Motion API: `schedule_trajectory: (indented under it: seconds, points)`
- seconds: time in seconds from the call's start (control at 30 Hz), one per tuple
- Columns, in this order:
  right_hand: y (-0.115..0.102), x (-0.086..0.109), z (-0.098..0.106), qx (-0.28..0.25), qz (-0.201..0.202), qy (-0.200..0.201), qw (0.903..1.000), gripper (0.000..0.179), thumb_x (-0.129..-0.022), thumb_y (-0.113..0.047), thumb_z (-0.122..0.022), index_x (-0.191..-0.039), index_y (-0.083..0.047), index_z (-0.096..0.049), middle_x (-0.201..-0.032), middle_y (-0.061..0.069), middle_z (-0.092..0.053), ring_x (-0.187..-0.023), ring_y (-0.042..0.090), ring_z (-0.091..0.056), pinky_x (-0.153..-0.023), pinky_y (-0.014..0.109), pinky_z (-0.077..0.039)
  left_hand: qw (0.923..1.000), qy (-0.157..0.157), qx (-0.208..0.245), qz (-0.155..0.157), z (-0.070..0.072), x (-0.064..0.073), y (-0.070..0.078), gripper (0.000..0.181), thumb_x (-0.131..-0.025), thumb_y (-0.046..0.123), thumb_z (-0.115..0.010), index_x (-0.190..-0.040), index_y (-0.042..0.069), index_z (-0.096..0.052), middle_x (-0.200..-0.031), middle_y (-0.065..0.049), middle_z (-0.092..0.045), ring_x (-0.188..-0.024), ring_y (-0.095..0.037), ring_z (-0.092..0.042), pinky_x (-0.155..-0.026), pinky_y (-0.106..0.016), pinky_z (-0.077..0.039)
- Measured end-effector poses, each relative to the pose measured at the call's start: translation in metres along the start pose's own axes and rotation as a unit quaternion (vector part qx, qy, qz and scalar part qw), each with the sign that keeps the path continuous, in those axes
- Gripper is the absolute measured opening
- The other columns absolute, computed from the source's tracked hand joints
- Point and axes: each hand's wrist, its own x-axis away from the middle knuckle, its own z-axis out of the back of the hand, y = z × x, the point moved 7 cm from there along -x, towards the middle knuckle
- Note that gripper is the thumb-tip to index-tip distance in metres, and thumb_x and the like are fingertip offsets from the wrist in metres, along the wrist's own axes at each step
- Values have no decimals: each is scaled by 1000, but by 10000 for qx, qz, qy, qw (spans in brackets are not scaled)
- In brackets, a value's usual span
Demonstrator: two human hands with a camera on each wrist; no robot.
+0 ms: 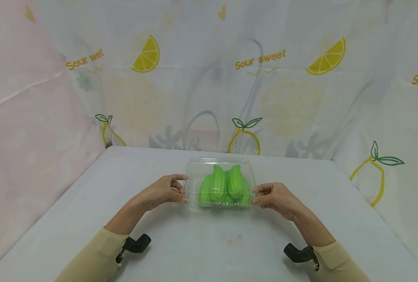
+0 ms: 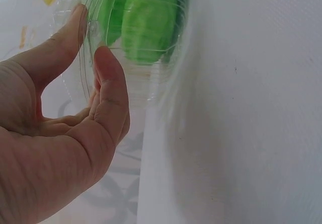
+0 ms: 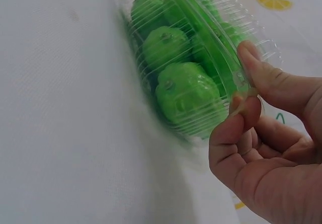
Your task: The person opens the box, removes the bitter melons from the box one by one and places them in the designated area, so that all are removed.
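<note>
Pinching the clear box (image 1: 193, 178) left and right with our fingers (image 3: 226, 136), we are probably keeping its green produce (image 1: 218, 184) level.

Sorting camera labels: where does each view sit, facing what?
Head: head-worn, facing forward and down at clear plastic box, green ribbed pieces; left hand, right hand, beige sleeves show.
Left wrist: on that wrist, facing the box's left end; left hand shows.
Right wrist: on that wrist, facing its right end; right hand shows.
Both wrist views share box and white tabletop.
</note>
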Motion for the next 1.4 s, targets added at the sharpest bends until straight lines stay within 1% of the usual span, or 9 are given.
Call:
schedule_trajectory:
  seconds: [0.13, 0.33, 0.4, 0.57, 0.67, 0.73, 0.9, 1.17, 1.4]
  points:
    - [0, 0, 1, 53, -42, 90, 9999, 43, -86, -8, -74, -119, 13, -57, -77, -5, -63, -76, 8, -65, -70, 26, -55, 10000, -20, 7, -28, 0, 0, 0, 83, -82, 3, -76, -151, 0, -29, -92, -6, -53, -83, -19, -65, -86, -35, -59]
    - [2, 0, 2, 131, -93, 178, 9997, 44, -85, -10, -76, -118, 13, -60, -90, -2, -68, -75, 8, -63, -72, 26, -55, 10000, -10, 1, 8, 0, 1, -1, 83, -82, 4, -77, -151, 0, -30, -93, -6, -53, -83, -19, -64, -87, -35, -58]
    - [2, -1, 3, 162, -53, 178, 9997, 41, -85, -10, -76, -116, 13, -61, -89, -2, -67, -74, 9, -60, -72, 27, -54, 10000, 18, -42, 7, 1, 1, 0, 83, -82, 4, -78, -150, 1, -32, -93, -6, -54, -83, -19, -64, -87, -34, -58]
    - [2, -3, 2, 178, 16, 178, 9997, 29, -84, -12, -77, -103, 7, -66, -76, -4, -61, -74, 10, -58, -74, 28, -53, 9998, 84, -186, 5, 3, 0, -1, 81, -81, 6, -79, -149, 3, -35, -93, -6, -55, -83, -19, -65, -85, -32, -58]
    - [3, -2, 3, 204, 34, 171, 9996, 25, -84, -12, -77, -100, 5, -68, -79, -5, -65, -79, 10, -64, -75, 29, -55, 9997, 72, -231, -22, 3, 0, -1, 82, -81, 6, -79, -149, 1, -35, -93, -6, -55, -82, -18, -64, -83, -31, -57]
    - [3, -2, 2, 211, 59, 148, 9997, 20, -85, -12, -76, -96, 3, -69, -83, -4, -67, -80, 11, -64, -75, 29, -55, 9997, 66, -224, -33, 3, 0, 0, 82, -81, 6, -79, -149, 1, -34, -94, -6, -55, -83, -18, -64, -84, -32, -57]
    - [3, -4, 1, 175, 120, 103, 9997, 9, -86, -14, -76, -84, -6, -71, -83, -3, -67, -75, 14, -54, -71, 30, -50, 9998, 55, -163, -52, 4, -1, 0, 80, -83, 5, -77, -150, 0, -32, -95, -7, -55, -85, -19, -66, -87, -35, -58]
    - [3, -6, 1, 146, 137, -23, 9998, 8, -87, -15, -75, -82, -10, -72, -83, -4, -66, -75, 13, -53, -71, 30, -50, 9998, 62, -206, -56, 5, -1, -2, 81, -83, 7, -77, -150, -1, -32, -96, -7, -56, -86, -18, -66, -85, -32, -57]
    - [2, -5, 1, 78, 82, -80, 9999, 8, -88, -14, -75, -82, -11, -71, -79, -5, -63, -74, 12, -53, -71, 30, -50, 9988, 196, -444, -12, 7, 2, 3, 77, -82, 13, -80, -146, -1, -38, -97, -7, -59, -86, -17, -65, -89, -37, -56]
